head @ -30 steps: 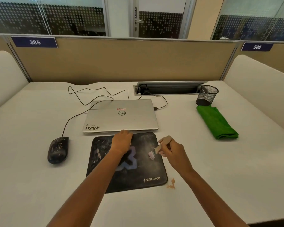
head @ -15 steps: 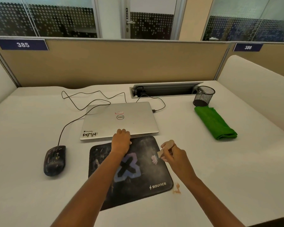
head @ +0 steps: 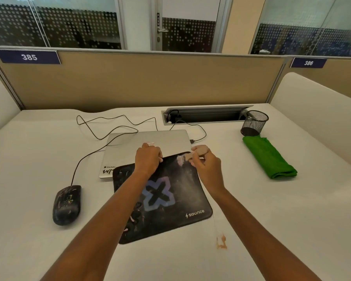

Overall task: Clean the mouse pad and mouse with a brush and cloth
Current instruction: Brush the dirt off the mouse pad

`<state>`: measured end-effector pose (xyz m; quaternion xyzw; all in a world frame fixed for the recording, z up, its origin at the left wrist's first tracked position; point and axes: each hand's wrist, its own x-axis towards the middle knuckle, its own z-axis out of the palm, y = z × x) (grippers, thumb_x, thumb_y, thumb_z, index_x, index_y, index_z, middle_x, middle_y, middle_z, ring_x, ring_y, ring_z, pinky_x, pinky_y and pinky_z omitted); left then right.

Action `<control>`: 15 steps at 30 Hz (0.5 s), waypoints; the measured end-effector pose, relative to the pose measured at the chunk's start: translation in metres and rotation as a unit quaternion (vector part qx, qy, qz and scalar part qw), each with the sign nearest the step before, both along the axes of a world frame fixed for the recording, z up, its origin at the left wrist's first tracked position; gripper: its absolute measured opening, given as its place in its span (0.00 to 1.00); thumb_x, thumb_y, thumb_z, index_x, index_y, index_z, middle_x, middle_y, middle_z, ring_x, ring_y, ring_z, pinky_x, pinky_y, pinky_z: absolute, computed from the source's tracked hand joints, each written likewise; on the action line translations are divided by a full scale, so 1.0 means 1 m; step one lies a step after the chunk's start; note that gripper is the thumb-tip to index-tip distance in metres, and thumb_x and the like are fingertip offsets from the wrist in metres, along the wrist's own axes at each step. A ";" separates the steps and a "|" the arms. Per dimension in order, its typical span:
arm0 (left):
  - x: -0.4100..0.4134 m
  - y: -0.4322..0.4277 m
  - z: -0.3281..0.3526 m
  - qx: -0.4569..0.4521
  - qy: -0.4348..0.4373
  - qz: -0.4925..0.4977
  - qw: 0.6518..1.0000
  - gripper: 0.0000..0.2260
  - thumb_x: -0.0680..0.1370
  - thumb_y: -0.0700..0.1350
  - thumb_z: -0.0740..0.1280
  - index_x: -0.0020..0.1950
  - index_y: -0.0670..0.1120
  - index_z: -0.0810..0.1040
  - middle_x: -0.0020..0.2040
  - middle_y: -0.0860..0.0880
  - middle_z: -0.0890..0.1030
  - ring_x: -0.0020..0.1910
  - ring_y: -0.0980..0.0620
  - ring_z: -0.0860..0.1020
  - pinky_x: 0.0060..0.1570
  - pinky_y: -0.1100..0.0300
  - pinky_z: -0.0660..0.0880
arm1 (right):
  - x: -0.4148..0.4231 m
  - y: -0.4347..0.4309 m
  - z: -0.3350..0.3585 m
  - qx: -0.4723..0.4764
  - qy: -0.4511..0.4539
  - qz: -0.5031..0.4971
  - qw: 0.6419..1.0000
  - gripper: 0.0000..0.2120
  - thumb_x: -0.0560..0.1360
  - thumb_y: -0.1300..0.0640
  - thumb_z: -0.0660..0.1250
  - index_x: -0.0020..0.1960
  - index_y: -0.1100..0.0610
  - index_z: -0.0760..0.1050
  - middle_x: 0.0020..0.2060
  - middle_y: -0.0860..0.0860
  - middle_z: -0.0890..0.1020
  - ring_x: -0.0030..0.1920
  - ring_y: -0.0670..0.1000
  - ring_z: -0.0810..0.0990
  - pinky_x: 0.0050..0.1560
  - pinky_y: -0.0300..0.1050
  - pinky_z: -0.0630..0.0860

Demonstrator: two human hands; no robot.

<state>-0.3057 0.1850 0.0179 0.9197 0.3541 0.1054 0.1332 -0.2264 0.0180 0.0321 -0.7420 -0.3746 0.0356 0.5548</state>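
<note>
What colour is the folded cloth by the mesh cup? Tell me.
The cloth is plain green; head view.

I see the mouse pad [head: 170, 209] has slid away from me and turned; its far edge now lies over the near edge of the laptop [head: 130, 147], hiding part of the sticker there. My left hand [head: 147, 160] has gone with it and now grips that far edge above the laptop lid. My right hand [head: 206, 166] has carried the brush [head: 188, 156] from the pad's right side up to its far right corner.
</note>
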 end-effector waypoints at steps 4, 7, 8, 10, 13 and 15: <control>0.004 0.004 -0.009 0.000 0.017 -0.006 1.000 0.08 0.77 0.45 0.65 0.54 0.46 0.78 0.59 0.42 0.75 0.57 0.46 0.73 0.59 0.55 0.70 | 0.007 0.022 -0.007 -0.034 -0.044 0.015 0.998 0.10 0.78 0.60 0.60 0.57 0.62 0.74 0.49 0.57 0.81 0.47 0.49 0.79 0.45 0.22 0.71; 0.006 0.007 -0.017 0.015 0.014 -0.010 1.000 0.08 0.77 0.45 0.65 0.55 0.46 0.78 0.58 0.42 0.76 0.57 0.45 0.73 0.58 0.55 0.70 | 0.006 0.017 -0.023 -0.087 -0.056 0.047 0.994 0.10 0.79 0.59 0.59 0.56 0.62 0.73 0.48 0.59 0.82 0.48 0.55 0.81 0.47 0.31 0.73; 0.006 0.008 -0.019 0.023 0.013 -0.012 1.000 0.08 0.78 0.44 0.65 0.55 0.45 0.78 0.57 0.42 0.77 0.58 0.45 0.72 0.58 0.55 0.70 | 0.005 0.013 -0.028 -0.098 -0.058 0.050 0.992 0.10 0.79 0.59 0.59 0.57 0.63 0.73 0.48 0.59 0.82 0.47 0.55 0.81 0.47 0.33 0.73; 0.008 0.009 -0.023 0.033 0.015 -0.018 0.999 0.08 0.78 0.44 0.64 0.55 0.45 0.79 0.56 0.42 0.78 0.59 0.45 0.72 0.58 0.54 0.70 | 0.005 0.005 -0.034 -0.114 -0.058 0.049 0.991 0.11 0.79 0.59 0.59 0.57 0.64 0.74 0.47 0.59 0.82 0.46 0.56 0.81 0.46 0.35 0.75; 0.010 0.012 -0.026 0.038 0.013 -0.025 0.999 0.08 0.78 0.44 0.65 0.54 0.45 0.79 0.54 0.43 0.79 0.59 0.45 0.72 0.57 0.55 0.69 | 0.011 -0.003 -0.030 -0.172 -0.041 0.082 0.981 0.12 0.79 0.60 0.58 0.56 0.66 0.74 0.46 0.62 0.81 0.46 0.58 0.81 0.49 0.43 0.77; 0.013 0.013 -0.027 0.043 0.013 -0.031 0.999 0.08 0.78 0.44 0.64 0.54 0.45 0.79 0.54 0.43 0.80 0.59 0.46 0.71 0.56 0.55 0.69 | 0.017 -0.003 -0.022 -0.203 -0.016 0.092 0.975 0.12 0.79 0.59 0.58 0.55 0.67 0.74 0.45 0.63 0.82 0.46 0.60 0.81 0.48 0.43 0.77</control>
